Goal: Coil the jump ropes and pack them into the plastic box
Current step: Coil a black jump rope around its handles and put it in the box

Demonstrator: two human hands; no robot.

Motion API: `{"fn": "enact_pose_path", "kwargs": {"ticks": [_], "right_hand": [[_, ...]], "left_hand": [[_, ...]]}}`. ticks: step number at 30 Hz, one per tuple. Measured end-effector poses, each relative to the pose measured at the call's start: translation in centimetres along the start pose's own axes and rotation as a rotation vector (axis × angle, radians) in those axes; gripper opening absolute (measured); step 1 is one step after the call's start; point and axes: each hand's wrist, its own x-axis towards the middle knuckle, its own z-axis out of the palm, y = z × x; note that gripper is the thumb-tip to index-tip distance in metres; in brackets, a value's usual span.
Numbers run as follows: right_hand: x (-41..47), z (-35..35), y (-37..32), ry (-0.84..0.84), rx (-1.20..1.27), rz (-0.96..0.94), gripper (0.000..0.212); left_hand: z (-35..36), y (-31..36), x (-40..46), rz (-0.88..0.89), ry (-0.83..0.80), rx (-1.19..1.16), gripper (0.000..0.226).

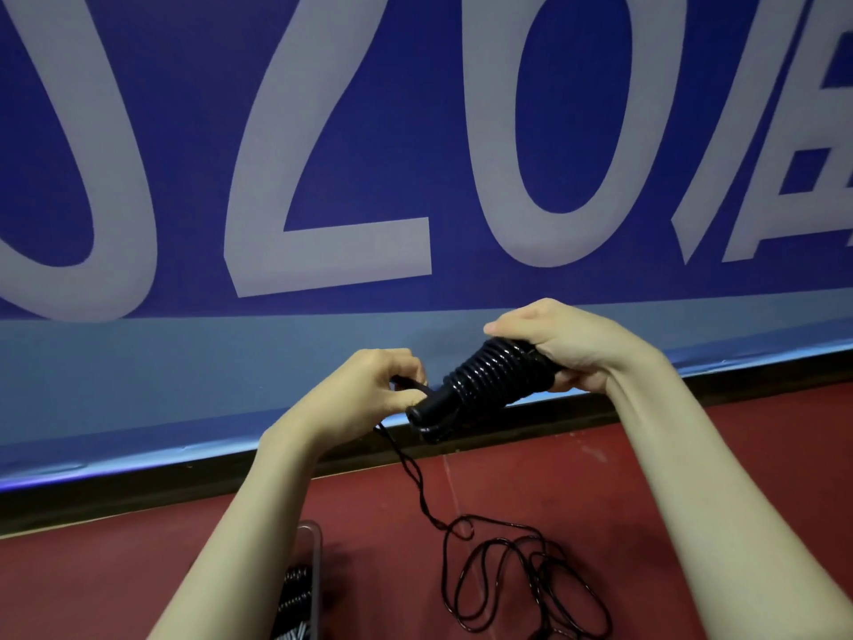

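I see two bare forearms reaching up from the bottom edge, with no sleeves over them as far as the view goes. My left hand [369, 385] and right hand [558, 344] carry no gloves, rings, watch or wristband that I can make out.

There is one view only, from a wide-angle camera worn on the person's head. It looks forward and slightly down, facing a blue banner [415, 154] with large pale lettering that fills the upper half of the frame. The red floor [600, 478] runs along the lower edge. Both forearms enter from the bottom, and the left hand [369, 390] and right hand [558, 344] sit close to the lens, near centre. Straight lines bow toward the edges.
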Motion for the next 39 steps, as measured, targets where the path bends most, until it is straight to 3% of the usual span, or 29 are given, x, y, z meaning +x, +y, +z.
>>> {"fn": "enact_pose_path", "kwargs": {"ticks": [6, 10, 17, 20, 22, 24, 26, 28, 35, 39], "right_hand": [[0.3, -0.1, 0.4, 0.03, -0.281, 0.039, 0.044], [0.6, -0.2, 0.5, 0.101, -0.409, 0.045, 0.034], [1.9, 1.6, 1.0, 0.522, -0.326, -0.126, 0.04], [2.4, 2.5, 1.3, 0.677, -0.305, -0.229, 0.043], [2.5, 2.9, 1.3, 0.766, -0.284, -0.269, 0.042], [2.4, 3.0, 1.3, 0.829, -0.221, -0.298, 0.041], [2.3, 3.0, 1.2, 0.884, -0.143, -0.314, 0.041], [2.4, 2.8, 1.2, 0.946, -0.064, -0.33, 0.042], [2.7, 2.5, 1.2, 1.004, 0.175, -0.309, 0.045], [3.4, 2.8, 1.3, 0.908, 0.444, -0.24, 0.043]], "left_hand": [[-0.5, 1.1, 0.4, 0.03, -0.055, 0.168, 0.025], [-1.0, 2.1, 0.2, 0.054, -0.058, 0.198, 0.011], [-0.6, 3.8, 0.6, 0.007, 0.249, 0.511, 0.017], [0.0, 4.2, 0.8, -0.011, 0.389, 0.529, 0.021], [0.4, 4.3, 1.1, -0.006, 0.474, 0.428, 0.028], [0.7, 4.4, 1.2, -0.076, 0.51, 0.139, 0.037], [0.7, 4.4, 1.4, -0.168, 0.499, -0.174, 0.032], [0.6, 4.2, 1.4, -0.223, 0.44, -0.329, 0.03], [0.8, 4.4, 1.3, -0.195, 0.324, -0.569, 0.029], [1.2, 4.5, 1.4, -0.152, 0.326, -0.557, 0.03]]}}
